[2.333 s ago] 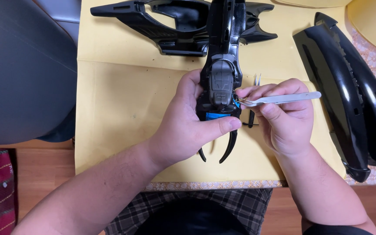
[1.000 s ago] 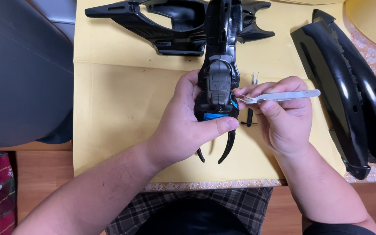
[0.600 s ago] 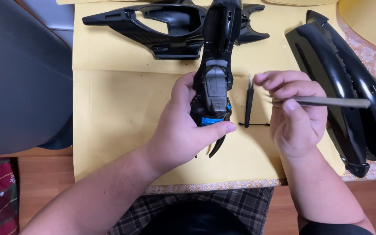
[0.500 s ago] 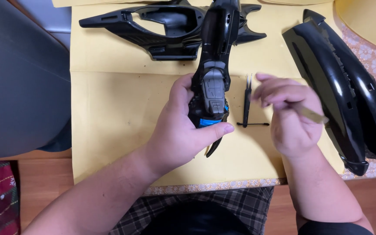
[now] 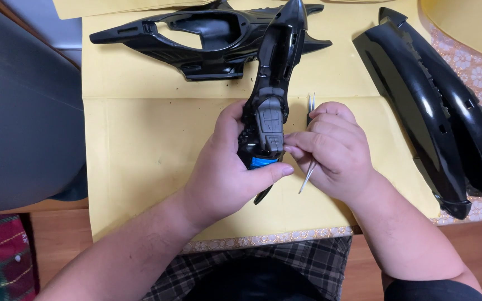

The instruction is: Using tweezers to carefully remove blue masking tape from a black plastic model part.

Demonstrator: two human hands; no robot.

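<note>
Left hand (image 5: 224, 178) wraps the black model body (image 5: 271, 95), fingers closed round its lower end, nose tilted up over the yellow paper (image 5: 140, 145) on the bench. Right hand (image 5: 336, 150) sits just right of the body, fingers pinched shut on thin metal tweezers (image 5: 308, 173). Risk: the tweezers could slip and scratch the glossy shell, or a tiny part could drop onto the paper.

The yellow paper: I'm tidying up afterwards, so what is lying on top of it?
On the yellow paper lie a black frame piece and part of a long black shell. Both hands work above it; whatever lies beneath the left hand and right hand is hidden.
</note>
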